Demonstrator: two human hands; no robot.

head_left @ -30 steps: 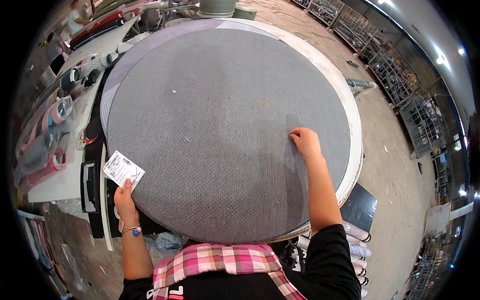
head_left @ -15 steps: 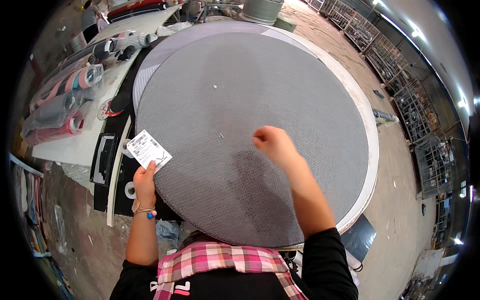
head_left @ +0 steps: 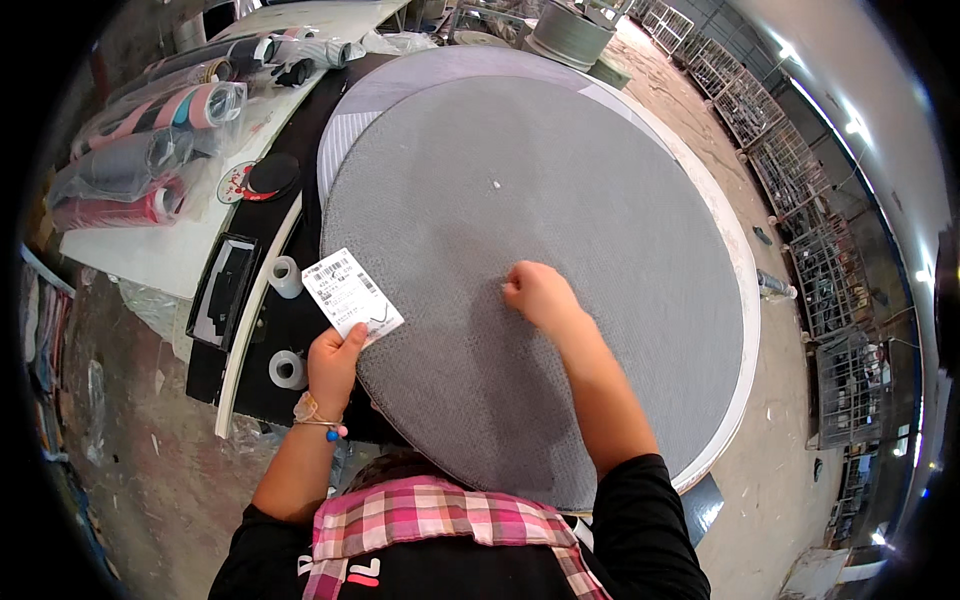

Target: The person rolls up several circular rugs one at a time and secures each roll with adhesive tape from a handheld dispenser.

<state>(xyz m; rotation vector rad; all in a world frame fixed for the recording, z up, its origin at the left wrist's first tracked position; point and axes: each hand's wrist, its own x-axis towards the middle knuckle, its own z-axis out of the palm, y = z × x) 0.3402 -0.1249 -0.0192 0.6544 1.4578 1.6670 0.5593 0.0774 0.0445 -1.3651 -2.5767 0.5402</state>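
**Holding a white label (head_left: 352, 293) over the left edge of a round grey mat (head_left: 630, 260)**

The left hand (head_left: 333, 365) clamps the label by its near corner between thumb and fingers. Well apart to the right, the right hand (head_left: 540, 293) is curled, fingers drawn in, over the mat's middle; whether it grips anything cannot be told. The mat spreads to the far side beyond both hands. Two white rolls (head_left: 287, 288) sit just left of the label and left hand.

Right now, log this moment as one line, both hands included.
left hand: holds white printed label | right hand: curled, over grey round mat, contact unclear | left of mat: two white rolls
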